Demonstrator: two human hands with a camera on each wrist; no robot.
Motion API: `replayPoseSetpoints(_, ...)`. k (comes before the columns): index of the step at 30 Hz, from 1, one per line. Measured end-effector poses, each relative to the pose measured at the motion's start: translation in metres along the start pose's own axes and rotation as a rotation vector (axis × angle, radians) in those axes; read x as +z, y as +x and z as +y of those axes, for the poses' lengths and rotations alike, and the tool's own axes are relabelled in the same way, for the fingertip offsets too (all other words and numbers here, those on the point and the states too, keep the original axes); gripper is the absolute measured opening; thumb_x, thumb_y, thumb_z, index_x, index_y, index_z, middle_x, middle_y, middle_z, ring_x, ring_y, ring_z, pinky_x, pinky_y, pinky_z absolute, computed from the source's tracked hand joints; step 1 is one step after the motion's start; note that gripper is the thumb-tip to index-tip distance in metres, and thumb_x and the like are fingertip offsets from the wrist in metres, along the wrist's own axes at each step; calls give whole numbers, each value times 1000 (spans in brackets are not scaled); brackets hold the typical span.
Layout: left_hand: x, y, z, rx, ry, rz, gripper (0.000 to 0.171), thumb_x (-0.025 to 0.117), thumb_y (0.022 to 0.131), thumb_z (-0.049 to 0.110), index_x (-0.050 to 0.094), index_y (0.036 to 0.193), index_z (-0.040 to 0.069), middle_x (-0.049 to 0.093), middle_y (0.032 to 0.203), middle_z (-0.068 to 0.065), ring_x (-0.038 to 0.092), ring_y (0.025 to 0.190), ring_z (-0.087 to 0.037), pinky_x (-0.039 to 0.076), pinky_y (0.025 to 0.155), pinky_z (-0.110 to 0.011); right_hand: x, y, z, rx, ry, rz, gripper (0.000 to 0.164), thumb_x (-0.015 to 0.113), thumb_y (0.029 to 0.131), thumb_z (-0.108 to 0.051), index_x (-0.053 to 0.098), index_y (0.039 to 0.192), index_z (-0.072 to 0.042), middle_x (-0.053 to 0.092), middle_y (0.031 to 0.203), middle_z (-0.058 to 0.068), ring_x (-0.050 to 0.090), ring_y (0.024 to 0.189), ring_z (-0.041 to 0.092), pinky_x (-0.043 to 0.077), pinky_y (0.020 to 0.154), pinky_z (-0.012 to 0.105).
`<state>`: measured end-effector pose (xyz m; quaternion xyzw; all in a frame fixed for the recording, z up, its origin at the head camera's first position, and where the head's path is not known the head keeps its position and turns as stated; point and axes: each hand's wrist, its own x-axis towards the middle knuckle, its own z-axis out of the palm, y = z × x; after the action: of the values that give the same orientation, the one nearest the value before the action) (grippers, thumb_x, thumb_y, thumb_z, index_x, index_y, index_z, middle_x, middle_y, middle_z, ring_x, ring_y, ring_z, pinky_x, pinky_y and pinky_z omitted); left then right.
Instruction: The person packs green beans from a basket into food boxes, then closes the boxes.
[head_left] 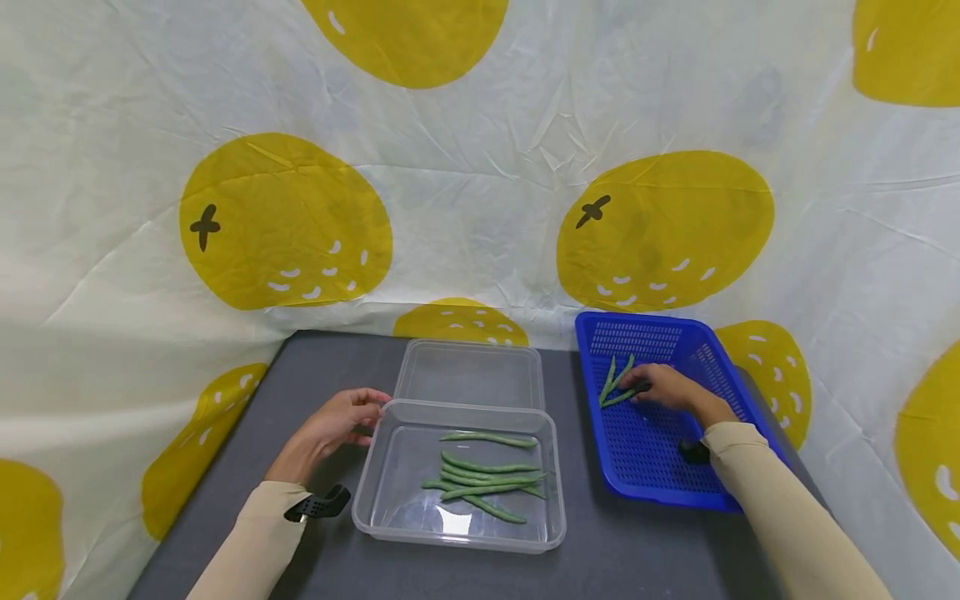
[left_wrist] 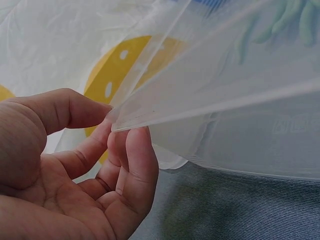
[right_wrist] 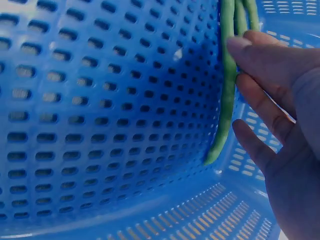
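A clear plastic container with several green beans in it stands on the table. My left hand pinches its far left corner at the rim, thumb above and fingers beneath. On the right, my right hand reaches into a blue perforated basket. Its thumb and fingertips close on a green bean by the basket's side wall. Two more green beans lie close beside it, their upper parts showing near the fingers in the right wrist view.
A clear lid lies flat behind the container on the dark grey table. A pale cloth printed with yellow fruit hangs behind the table and at both sides. Each wrist carries a small black camera.
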<state>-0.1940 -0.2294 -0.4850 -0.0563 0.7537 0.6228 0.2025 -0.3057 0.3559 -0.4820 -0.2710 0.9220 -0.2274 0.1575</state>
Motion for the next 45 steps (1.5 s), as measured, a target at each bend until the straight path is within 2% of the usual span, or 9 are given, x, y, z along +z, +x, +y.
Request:
replayPoseSetpoints(5,1,1,-1,-13,-7,10,41,59,94,8,56,133,-5,65,109,-18,62,85,-20,56,67,-36,2,-5,3,25,-33,-2,20,72,88,3,72,108,2,73,103,14,68,97,32,54,89,52)
replayPoseSetpoints(9,1,1,-2,-18,-6,18,41,59,94,7,56,132,-5,65,109,-19,62,84,-20,57,67,-36,4,-10,3,60,-43,-33,16,72,86,6,72,100,-2,71,93,7,64,87,21,55,82,45)
replayPoseSetpoints(15,0,1,-3,-14,-7,16,40,59,94,8,56,132,-5,65,112,-21,62,85,-21,57,68,-37,1,-18,0,98,-10,-65,16,68,88,8,72,99,-3,71,94,7,63,86,20,56,81,44)
replayPoseSetpoints(24,0,0,-5,0,-4,14,38,59,95,9,57,131,-5,65,112,-22,63,86,-21,57,67,-37,-13,-26,-12,45,-12,-5,20,63,89,11,72,100,-2,70,90,6,61,82,16,54,74,34)
replayPoseSetpoints(32,1,1,-3,4,5,17,39,58,95,8,56,132,-5,65,111,-22,63,86,-21,57,68,-37,-19,-35,-23,10,-1,75,16,73,91,-4,73,107,-8,72,100,6,65,90,18,56,80,37)
replayPoseSetpoints(38,1,2,-2,-15,2,30,38,58,94,7,58,131,-4,65,112,-22,62,86,-21,57,68,-37,-20,-35,-34,-26,64,139,19,74,91,-8,73,109,-11,70,94,-4,64,86,11,54,77,28)
replayPoseSetpoints(45,1,1,-2,-5,11,29,38,58,95,8,58,131,-4,64,113,-23,63,87,-23,57,68,-37,-23,-35,-60,-108,74,204,20,78,89,-14,74,108,-18,70,94,-6,63,86,11,55,78,30)
